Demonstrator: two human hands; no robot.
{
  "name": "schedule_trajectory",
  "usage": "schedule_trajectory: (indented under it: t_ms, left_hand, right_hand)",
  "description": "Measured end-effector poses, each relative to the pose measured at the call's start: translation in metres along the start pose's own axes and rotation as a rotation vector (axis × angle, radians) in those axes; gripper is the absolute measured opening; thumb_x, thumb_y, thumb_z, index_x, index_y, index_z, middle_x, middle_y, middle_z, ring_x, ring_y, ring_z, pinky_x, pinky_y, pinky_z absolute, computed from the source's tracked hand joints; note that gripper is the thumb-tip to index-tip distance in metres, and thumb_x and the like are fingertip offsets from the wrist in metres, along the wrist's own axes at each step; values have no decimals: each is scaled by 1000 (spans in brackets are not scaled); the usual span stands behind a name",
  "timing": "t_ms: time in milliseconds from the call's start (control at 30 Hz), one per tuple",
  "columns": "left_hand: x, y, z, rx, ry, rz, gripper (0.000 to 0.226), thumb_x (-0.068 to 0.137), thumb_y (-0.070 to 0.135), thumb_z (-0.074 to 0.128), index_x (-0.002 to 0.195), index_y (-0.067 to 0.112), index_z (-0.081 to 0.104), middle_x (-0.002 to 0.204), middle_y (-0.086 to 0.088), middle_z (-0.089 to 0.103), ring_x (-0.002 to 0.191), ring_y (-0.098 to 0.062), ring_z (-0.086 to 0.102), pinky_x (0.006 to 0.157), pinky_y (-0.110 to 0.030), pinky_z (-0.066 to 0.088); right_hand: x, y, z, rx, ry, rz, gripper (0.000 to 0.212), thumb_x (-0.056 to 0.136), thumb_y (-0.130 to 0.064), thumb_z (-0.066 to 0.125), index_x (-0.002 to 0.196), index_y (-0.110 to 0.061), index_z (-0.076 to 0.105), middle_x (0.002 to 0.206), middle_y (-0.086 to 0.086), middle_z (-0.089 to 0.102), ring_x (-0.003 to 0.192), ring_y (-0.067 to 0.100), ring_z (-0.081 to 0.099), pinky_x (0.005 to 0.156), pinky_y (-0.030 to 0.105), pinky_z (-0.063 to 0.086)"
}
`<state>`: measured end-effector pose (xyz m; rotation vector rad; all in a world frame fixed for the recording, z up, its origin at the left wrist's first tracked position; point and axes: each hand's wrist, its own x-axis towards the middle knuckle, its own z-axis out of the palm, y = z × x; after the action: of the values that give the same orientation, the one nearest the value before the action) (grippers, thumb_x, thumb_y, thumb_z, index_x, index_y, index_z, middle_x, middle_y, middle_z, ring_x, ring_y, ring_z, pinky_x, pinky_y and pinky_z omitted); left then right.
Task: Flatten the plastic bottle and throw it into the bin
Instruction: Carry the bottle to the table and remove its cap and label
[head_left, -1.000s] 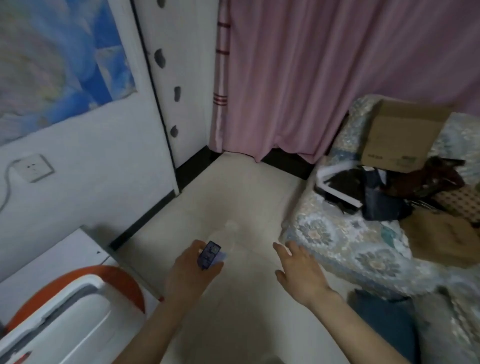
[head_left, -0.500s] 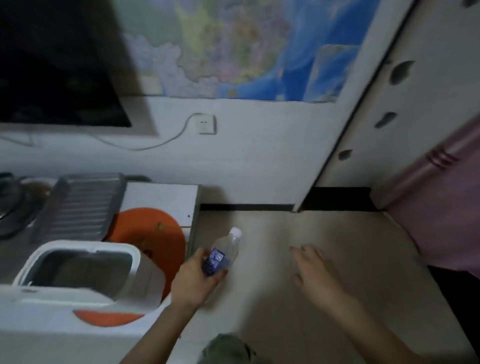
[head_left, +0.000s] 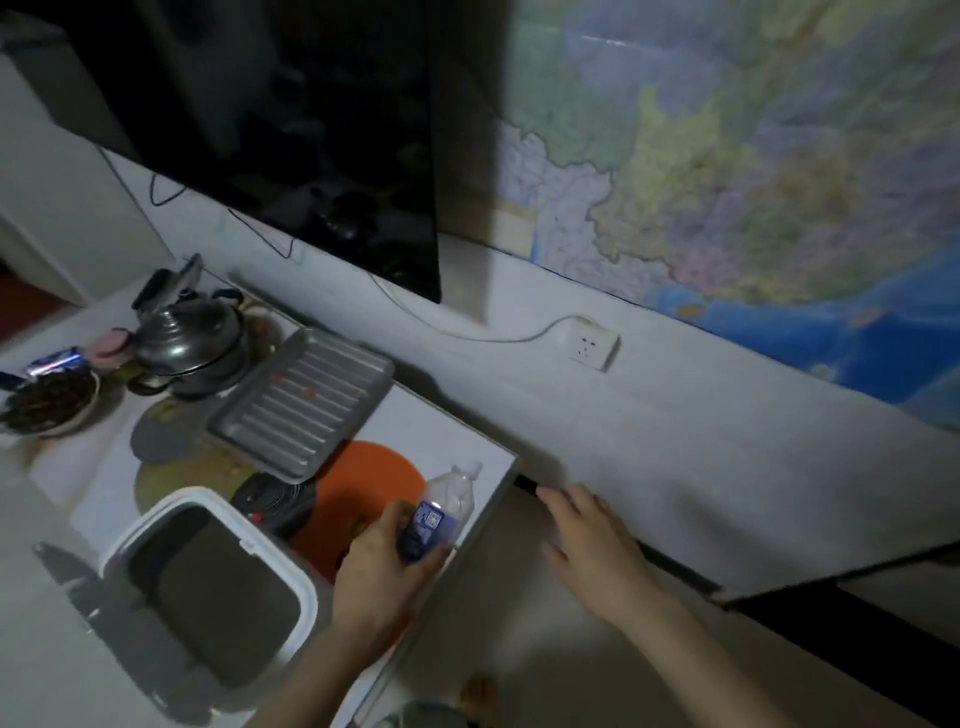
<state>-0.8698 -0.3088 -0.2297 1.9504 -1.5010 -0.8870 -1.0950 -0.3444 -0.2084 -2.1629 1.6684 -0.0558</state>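
A small clear plastic bottle (head_left: 445, 501) with a white cap and a blue label is gripped in my left hand (head_left: 387, 569), cap pointing up and away, above the right edge of a white table (head_left: 452, 441). It still looks round, not flattened. My right hand (head_left: 592, 545) hovers with fingers spread and nothing in it, over the floor to the right of the table. A white open-topped bin (head_left: 208, 577) with a dark inside stands on the table just left of my left hand.
On the table lie an orange round mat (head_left: 363, 483), a ribbed metal tray (head_left: 301, 405), a metal kettle (head_left: 189, 338) and a bowl of food (head_left: 49, 402). A dark screen (head_left: 291, 130), a map (head_left: 753, 171) and a wall socket (head_left: 592, 345) are on the wall behind.
The view has swung left from the curtain and sofa to the table. My left hand has carried the bottle over the table's right edge, nearer the bin; my right hand stays empty.
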Motion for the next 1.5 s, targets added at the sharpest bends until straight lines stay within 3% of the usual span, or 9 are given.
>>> schedule_trajectory:
  t_ms: [133, 333, 500, 700, 933, 1100, 1200, 1333, 1500]
  left_hand:
    - [35, 7, -14, -53, 81, -44, 35, 75, 46, 71, 99, 28, 53, 91, 2, 71, 80, -19, 68, 71, -45, 58]
    - [59, -2, -16, -135, 333, -217, 45, 63, 61, 71, 98, 45, 48, 85, 15, 71, 79, -7, 68, 68, -37, 58]
    - [77, 17, -5, -250, 491, -352, 48, 64, 51, 75, 104, 38, 53, 90, 11, 72, 80, -6, 67, 69, -40, 57]
    - [99, 45, 3, -326, 615, -426, 46, 67, 34, 83, 107, 32, 61, 88, 24, 66, 81, 11, 64, 64, -9, 52]
    - [92, 51, -7, -361, 673, -434, 52, 67, 36, 81, 111, 47, 55, 99, 26, 62, 92, 20, 58, 68, -2, 49]
    - [78, 59, -22, -343, 679, -382, 51, 53, 67, 72, 100, 58, 55, 92, 43, 63, 90, 13, 62, 65, -4, 51]
    - [75, 58, -28, -339, 643, -335, 52, 55, 59, 79, 102, 50, 60, 97, 37, 65, 85, 3, 67, 65, -12, 56]
    - [78, 53, -30, -384, 587, -322, 49, 59, 37, 82, 105, 35, 67, 94, 18, 73, 86, -7, 70, 70, -19, 58]
    - [80, 50, -33, -482, 532, -288, 49, 63, 31, 82, 110, 35, 66, 106, 10, 73, 99, -13, 69, 80, -24, 58]
  right_hand:
    - [80, -6, -23, 55, -3, -138, 53, 91, -29, 51, 139, -22, 30, 135, 5, 42, 118, 25, 45, 95, 36, 44]
    - [195, -32, -32, 49, -149, -418, 55, 93, -32, 50, 141, -25, 24, 143, 3, 37, 124, 21, 43, 100, 34, 43]
    - [258, -54, -45, 61, -309, -692, 55, 93, -31, 51, 141, -28, 24, 144, 0, 35, 126, 17, 42, 103, 36, 42]
    - [302, -77, -63, 210, -513, -879, 51, 89, -48, 51, 136, -37, 31, 127, -13, 42, 113, 8, 46, 90, 28, 40]
    - [312, -98, -64, 262, -572, -990, 23, 90, -37, 54, 110, -25, 57, 99, -7, 60, 82, 1, 57, 69, 17, 47]
    - [306, -105, -64, 347, -606, -986, 18, 87, -36, 58, 95, -19, 60, 86, 18, 63, 76, 28, 60, 70, 39, 53]
    - [303, -102, -69, 406, -666, -972, 29, 82, -52, 53, 93, -27, 60, 86, 17, 62, 80, 28, 61, 76, 49, 56]
    - [299, -97, -75, 482, -696, -983, 18, 81, -56, 49, 95, -48, 58, 91, -7, 65, 86, 8, 63, 79, 43, 58]
    - [305, -98, -88, 460, -738, -1034, 22, 88, -40, 55, 109, -42, 58, 103, -12, 61, 94, 7, 59, 78, 25, 56]
